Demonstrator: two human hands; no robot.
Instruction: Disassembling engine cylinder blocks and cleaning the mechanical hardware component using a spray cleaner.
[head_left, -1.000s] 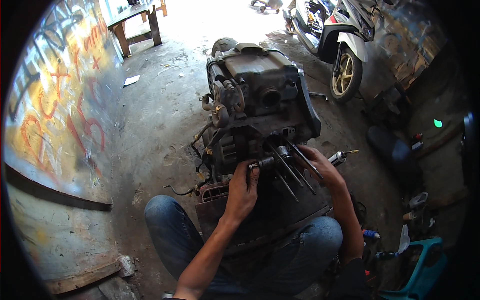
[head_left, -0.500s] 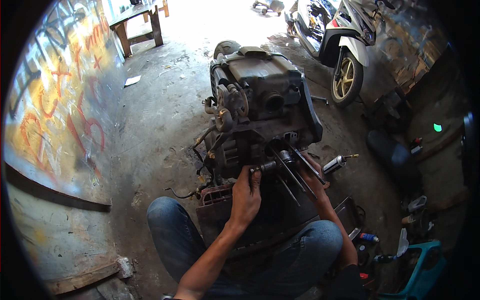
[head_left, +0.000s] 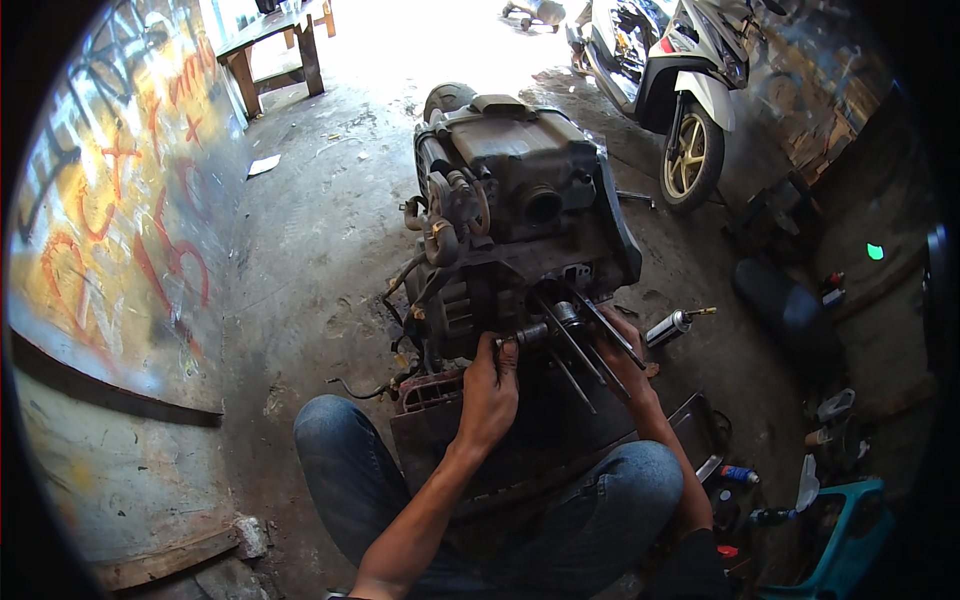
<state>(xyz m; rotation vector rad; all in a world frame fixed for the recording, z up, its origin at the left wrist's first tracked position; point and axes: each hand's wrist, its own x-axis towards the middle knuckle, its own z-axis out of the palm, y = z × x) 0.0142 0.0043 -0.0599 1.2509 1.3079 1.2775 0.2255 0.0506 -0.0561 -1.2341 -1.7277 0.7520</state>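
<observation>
A dirty scooter engine [head_left: 520, 150] stands in front of me. Several long metal studs [head_left: 575, 350] stick out of its near end toward me. Among them sits a shiny round metal part [head_left: 568, 314]. My left hand [head_left: 490, 385] is closed, thumb and fingers pinching the near end of a short cylindrical metal piece [head_left: 530, 334], whose other end points at the round part. On the far side of the studs, my right hand [head_left: 625, 365] reaches in beside the round part. Its fingers are mostly hidden by the studs, so its grip does not show.
A spray can [head_left: 670, 328] stands right of the engine. A dark tray [head_left: 705, 430], a small blue can [head_left: 738, 474] and a teal plastic stool [head_left: 845, 540] are at lower right. A white scooter [head_left: 690, 90] is parked behind; a painted wall [head_left: 130, 200] runs along the left.
Both hands hold nearly the same pose at the studs. The whole scene has shifted very slightly to the left in view.
</observation>
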